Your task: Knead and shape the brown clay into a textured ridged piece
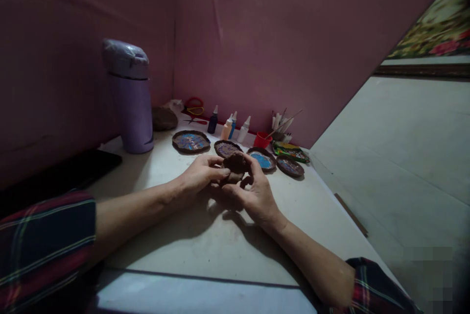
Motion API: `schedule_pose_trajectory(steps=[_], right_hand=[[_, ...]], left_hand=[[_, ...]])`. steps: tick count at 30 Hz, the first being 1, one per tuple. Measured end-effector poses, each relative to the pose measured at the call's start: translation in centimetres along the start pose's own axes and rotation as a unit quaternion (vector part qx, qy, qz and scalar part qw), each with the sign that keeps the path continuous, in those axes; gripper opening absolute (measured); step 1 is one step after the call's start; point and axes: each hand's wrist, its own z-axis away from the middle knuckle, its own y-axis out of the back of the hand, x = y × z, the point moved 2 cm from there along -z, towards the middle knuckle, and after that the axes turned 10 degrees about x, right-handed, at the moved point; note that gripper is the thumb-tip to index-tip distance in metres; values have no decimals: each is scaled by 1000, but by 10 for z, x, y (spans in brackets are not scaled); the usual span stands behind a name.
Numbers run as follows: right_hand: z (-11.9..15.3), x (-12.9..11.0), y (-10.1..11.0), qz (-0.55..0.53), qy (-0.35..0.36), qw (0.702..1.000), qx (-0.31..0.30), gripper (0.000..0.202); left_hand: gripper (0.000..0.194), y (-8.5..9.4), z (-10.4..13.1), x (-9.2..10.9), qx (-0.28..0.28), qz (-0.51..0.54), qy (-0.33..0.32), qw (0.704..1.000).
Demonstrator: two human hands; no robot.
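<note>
Between my two hands, above the white table (176, 240), is a small brown clay bowl (235, 169) with an uneven rim and a dark hollow. My left hand (201, 174) grips it from the left, thumb pressed against its near wall. From the right, my right hand (255, 191) closes round it with fingers at the rim and thumb low on the near side. The bowl's underside is partly hidden by my fingers. Just beyond it lie flat clay dishes: a painted one (191, 142), a smaller one (226, 149), a blue-filled one (261, 159) and another (290, 165).
Several paint bottles (226, 130), a red cup (262, 140) with a brush and scissors (196, 120) stand or lie along the back. At the left are a purple tumbler (131, 103), a clay lump (164, 118) and a dark flat object (73, 172). A green packet (291, 152) lies at the right edge.
</note>
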Motion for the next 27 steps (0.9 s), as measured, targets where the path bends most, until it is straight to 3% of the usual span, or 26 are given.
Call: schedule_pose_trajectory(steps=[7,13,20,27], right_hand=[[-1,7,-1,-13,-8,1000,3,75],[-2,4,0,-86,-45,995,30,53],[-2,1,3,-109,-56,990,69,37],[-2,-3,5,-133,-40,989,55,36]], left_hand=[[49,-1,2,3,2,-26,-6,1000],[39,1,3,6,-45,-70,-60,995],[45,0,1,6,-117,-63,-112,985],[42,4,-2,7,-84,-104,-131,982]])
